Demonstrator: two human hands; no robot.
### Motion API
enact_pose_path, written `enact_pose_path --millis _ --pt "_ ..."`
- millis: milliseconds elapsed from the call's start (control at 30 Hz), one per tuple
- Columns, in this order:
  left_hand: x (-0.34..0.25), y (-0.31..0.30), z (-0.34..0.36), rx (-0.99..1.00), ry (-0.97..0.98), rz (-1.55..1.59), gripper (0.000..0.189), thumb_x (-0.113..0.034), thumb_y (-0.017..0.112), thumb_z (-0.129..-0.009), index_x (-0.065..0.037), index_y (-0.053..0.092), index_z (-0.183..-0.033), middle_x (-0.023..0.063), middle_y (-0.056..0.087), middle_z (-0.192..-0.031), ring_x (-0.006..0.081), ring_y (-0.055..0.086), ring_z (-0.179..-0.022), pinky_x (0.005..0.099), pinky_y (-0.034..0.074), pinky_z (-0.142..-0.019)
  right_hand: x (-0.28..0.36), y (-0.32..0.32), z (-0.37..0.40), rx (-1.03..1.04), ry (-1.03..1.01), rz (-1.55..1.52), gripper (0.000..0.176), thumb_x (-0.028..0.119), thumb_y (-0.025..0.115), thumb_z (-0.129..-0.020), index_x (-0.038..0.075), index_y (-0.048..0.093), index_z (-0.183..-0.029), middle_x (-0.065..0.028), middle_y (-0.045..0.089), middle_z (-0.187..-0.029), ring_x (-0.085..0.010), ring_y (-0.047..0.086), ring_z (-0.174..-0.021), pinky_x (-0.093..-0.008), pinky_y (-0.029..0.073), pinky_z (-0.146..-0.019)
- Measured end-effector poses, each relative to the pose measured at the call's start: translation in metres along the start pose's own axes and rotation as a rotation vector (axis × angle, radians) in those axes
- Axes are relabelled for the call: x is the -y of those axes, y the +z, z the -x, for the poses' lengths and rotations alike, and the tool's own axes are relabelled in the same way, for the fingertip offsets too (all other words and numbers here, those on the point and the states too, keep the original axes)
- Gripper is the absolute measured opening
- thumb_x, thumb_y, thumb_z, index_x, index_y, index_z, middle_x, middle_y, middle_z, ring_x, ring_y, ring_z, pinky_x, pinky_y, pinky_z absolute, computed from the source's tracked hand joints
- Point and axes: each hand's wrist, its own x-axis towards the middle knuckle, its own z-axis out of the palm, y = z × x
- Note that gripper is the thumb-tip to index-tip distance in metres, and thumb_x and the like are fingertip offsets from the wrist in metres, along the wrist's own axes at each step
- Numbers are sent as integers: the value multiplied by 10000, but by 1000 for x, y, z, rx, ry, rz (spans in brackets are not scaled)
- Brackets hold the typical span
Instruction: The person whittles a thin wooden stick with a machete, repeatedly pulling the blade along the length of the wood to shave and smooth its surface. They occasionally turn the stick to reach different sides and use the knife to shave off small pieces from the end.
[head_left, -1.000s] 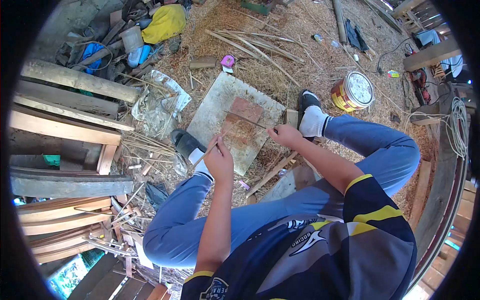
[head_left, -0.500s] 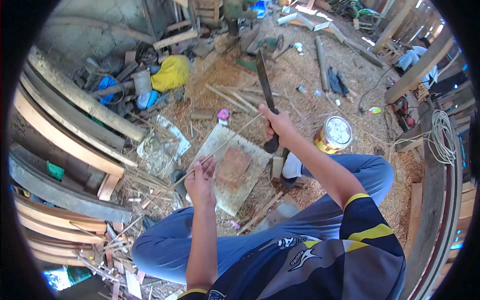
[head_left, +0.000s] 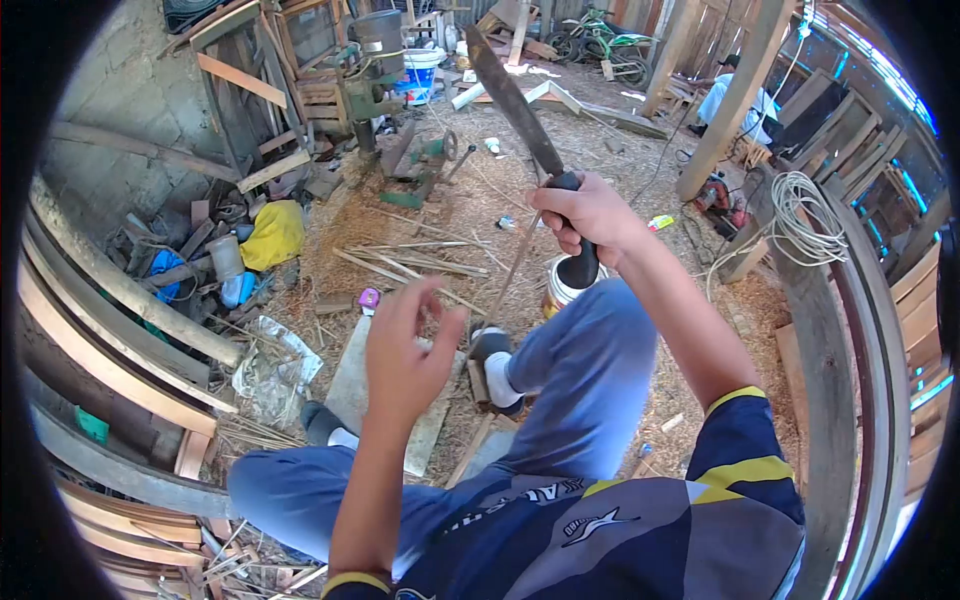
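Observation:
My right hand (head_left: 585,220) is wrapped round the black handle of a machete (head_left: 520,105), whose broad dark blade points up and away to the left. A thin wooden stick (head_left: 515,272) hangs down from the thumb side of that same hand. My left hand (head_left: 408,345) is raised over a pale board (head_left: 353,370) on the ground, its fingers apart and curved, with nothing in it. Just beyond the left hand stands a small pink object (head_left: 369,298). Below the machete handle is a bucket (head_left: 560,290), partly hidden by my knee.
Several thin wooden strips (head_left: 420,260) lie on the shavings-covered ground ahead. Long curved timbers (head_left: 120,350) line the left side, near a yellow bag (head_left: 273,236). Coiled cable (head_left: 805,215) hangs on the right by a wooden post (head_left: 735,100). Another person (head_left: 735,105) sits far back.
My left hand has let go of the stick, which now hangs from my right hand. The machete has risen in view. My view has tilted up, and my right-side leg has shifted.

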Motion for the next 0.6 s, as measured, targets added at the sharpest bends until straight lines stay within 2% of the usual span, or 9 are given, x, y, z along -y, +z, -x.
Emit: enact_pose_path --millis 67,100,133,200,300,400,433,533,600 --pt "13 53 -10 -109 147 -8 237 -199 613 -1061 0 685 -1166 91 694 -862 226 681 -846 341 520 -757 0 -10 13 17 -14 -99 320 205 733 -951 86 572 -702 15 513 -599 -84 446 -435 -283 361 -404" --pt "15 64 -11 -62 129 32 234 -210 605 -1065 -6 684 -1149 88 680 -852 224 663 -836 345 510 -753 -1 -14 16 28 -12 -117 326 211 730 -955 88 568 -701 16 511 -602 -83 442 -434 -283 359 -405" --pt "15 74 -12 -17 109 71 234 -221 598 -1069 -13 682 -1131 84 666 -842 222 644 -826 350 501 -749 -3 -17 18 39 -14 -140 332 217 727 -959 90 564 -700 17 508 -606 -82 439 -434 -284 358 -405" --pt "15 83 -10 279 -125 250 257 -257 573 -1085 -23 680 -1091 79 640 -820 216 606 -785 355 489 -743 -6 -23 19 67 -8 -191 349 230 723 -967 95 553 -695 19 506 -611 -80 437 -435 -285 353 -402" --pt "13 87 -4 225 -230 375 319 -301 530 -1106 -22 667 -1034 64 625 -809 181 582 -771 333 480 -738 -9 -28 23 100 6 -285 410 258 719 -986 107 509 -668 27 482 -586 -82 428 -427 -291 335 -393" --pt "3 78 7 303 -337 461 334 -301 524 -1112 -27 654 -973 28 604 -804 127 548 -759 301 456 -711 -22 -37 21 139 4 -319 417 269 713 -993 107 511 -665 29 468 -564 -86 414 -411 -290 330 -388" --pt "-5 79 11 301 -243 429 255 -264 572 -1093 -30 632 -1011 7 556 -806 87 508 -750 272 425 -674 -24 -36 20 118 -19 -315 401 267 713 -989 107 529 -671 22 483 -562 -90 421 -404 -287 332 -390" --pt "-14 90 22 245 -306 231 230 -246 624 -1054 -23 617 -1107 96 570 -779 202 567 -707 360 469 -683 -25 -38 20 132 -25 -291 373 247 712 -981 102 542 -683 16 507 -571 -89 443 -411 -285 341 -394" --pt "0 103 22 143 -284 289 276 -216 675 -1017 -21 588 -1191 115 556 -840 243 551 -763 396 452 -706 -18 -38 24 127 24 -280 346 231 712 -973 93 551 -699 12 513 -570 -91 452 -413 -286 349 -398"
